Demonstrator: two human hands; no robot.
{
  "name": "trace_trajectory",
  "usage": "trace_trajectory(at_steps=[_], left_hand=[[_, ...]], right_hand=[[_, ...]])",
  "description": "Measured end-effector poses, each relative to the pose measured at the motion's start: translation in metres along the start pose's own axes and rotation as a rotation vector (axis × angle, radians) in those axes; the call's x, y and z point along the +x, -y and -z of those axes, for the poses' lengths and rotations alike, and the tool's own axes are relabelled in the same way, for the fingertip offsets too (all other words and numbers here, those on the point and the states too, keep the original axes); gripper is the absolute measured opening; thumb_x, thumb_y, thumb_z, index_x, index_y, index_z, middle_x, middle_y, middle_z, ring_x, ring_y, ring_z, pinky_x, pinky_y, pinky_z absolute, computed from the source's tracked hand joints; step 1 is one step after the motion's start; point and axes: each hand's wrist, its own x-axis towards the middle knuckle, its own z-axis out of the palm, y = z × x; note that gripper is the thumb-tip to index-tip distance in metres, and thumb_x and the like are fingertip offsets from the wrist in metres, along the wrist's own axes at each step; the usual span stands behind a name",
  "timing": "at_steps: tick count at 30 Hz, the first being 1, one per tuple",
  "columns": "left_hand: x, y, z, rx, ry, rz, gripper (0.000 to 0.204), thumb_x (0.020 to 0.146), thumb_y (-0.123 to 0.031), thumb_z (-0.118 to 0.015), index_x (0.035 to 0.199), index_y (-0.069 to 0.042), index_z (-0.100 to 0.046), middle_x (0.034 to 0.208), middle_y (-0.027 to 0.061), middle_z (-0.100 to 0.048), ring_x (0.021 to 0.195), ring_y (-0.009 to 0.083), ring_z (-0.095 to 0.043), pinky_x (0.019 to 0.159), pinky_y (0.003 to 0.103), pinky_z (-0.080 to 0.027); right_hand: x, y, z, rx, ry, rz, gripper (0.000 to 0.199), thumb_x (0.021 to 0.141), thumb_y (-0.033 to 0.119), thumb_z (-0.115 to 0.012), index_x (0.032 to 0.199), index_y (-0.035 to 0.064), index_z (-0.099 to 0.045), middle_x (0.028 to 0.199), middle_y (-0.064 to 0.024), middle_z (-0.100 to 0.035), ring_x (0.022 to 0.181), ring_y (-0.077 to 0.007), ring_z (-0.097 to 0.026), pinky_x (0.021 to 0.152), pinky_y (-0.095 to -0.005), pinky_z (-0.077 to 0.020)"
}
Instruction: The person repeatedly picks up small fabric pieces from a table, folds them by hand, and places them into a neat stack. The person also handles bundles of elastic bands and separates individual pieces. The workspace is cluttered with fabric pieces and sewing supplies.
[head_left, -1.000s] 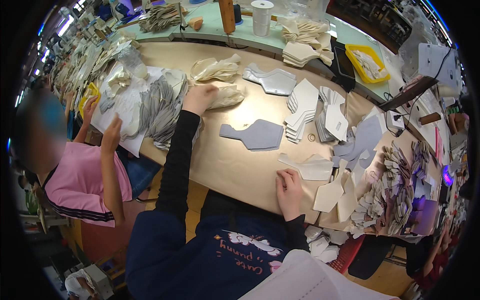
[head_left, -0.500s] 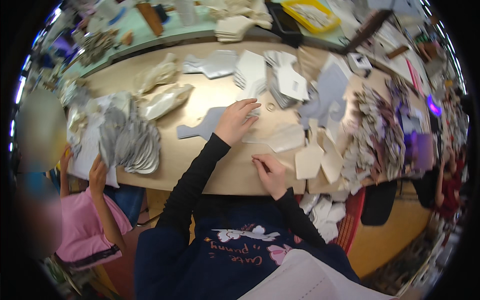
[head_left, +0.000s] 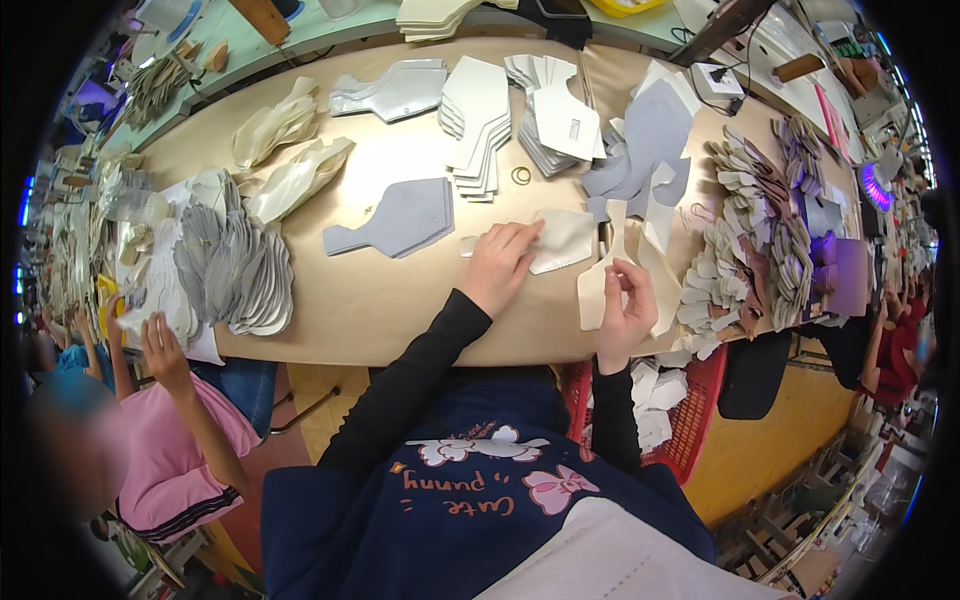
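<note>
Left hand (head_left: 497,265) flat, fingers spread, pressing cream piece (head_left: 560,240) onto table (head_left: 400,300) at centre. Right hand (head_left: 627,305) pinched on paddle-shaped cream cutout (head_left: 598,280), held upright just right of pressed piece. Grey stack (head_left: 400,218) just left of left hand. White stacks (head_left: 480,125) behind. Fanned grey soles (head_left: 240,270) far left. Red basket (head_left: 690,420) under table edge, right.

Long tan worktable (head_left: 380,300), green bench (head_left: 330,25) behind, red crate (head_left: 700,420) below, orange-brown floor (head_left: 760,450).

Tan worktable (head_left: 380,300) w/ grey cut pieces (head_left: 395,218), white stacks (head_left: 478,125).
</note>
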Motion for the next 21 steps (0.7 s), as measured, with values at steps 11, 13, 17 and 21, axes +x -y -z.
trace_trajectory(at_steps=[11,13,17,21], left_hand=[[-0.003,0.0,-0.007,0.134,-0.138,-0.069,0.033,0.083,-0.003,-0.063,0.116,-0.008,-0.063,0.117,0.0048,-0.067,0.112,0.0245,-0.059,0.099,0.04,-0.04],[-0.004,-0.001,-0.006,0.128,-0.134,-0.06,0.033,0.083,-0.004,-0.063,0.115,-0.008,-0.063,0.118,0.0043,-0.067,0.112,0.0241,-0.059,0.101,0.041,-0.039],[-0.005,-0.002,-0.004,0.155,-0.095,-0.071,0.032,0.079,-0.007,-0.066,0.111,-0.01,-0.066,0.122,0.0016,-0.067,0.114,0.0227,-0.058,0.107,0.046,-0.037],[-0.009,0.0,-0.005,0.174,-0.095,-0.083,0.026,0.077,-0.013,-0.069,0.103,-0.012,-0.068,0.125,-0.0011,-0.066,0.116,0.0213,-0.057,0.113,0.052,-0.032]], right_hand=[[0.046,-0.003,-0.02,-0.472,0.5,0.499,0.022,0.081,0.005,-0.071,0.102,0.0108,-0.074,0.121,-0.0013,-0.067,0.119,-0.0248,-0.058,0.114,-0.05,-0.0339],[0.04,0.0,-0.019,-0.532,0.528,0.437,0.025,0.079,0.001,-0.069,0.101,0.011,-0.074,0.114,-0.0006,-0.069,0.115,-0.0225,-0.06,0.117,-0.052,-0.0314],[0.037,0.009,-0.005,-0.514,0.445,0.54,0.029,0.075,-0.006,-0.068,0.098,0.0087,-0.076,0.1,-0.002,-0.072,0.101,-0.0219,-0.066,0.119,-0.0503,-0.0325],[0.028,0.025,0.03,-0.494,0.373,0.415,0.035,0.071,-0.011,-0.062,0.098,0.0076,-0.075,0.092,-0.0043,-0.072,0.091,-0.0207,-0.067,0.114,-0.0496,-0.0378]])
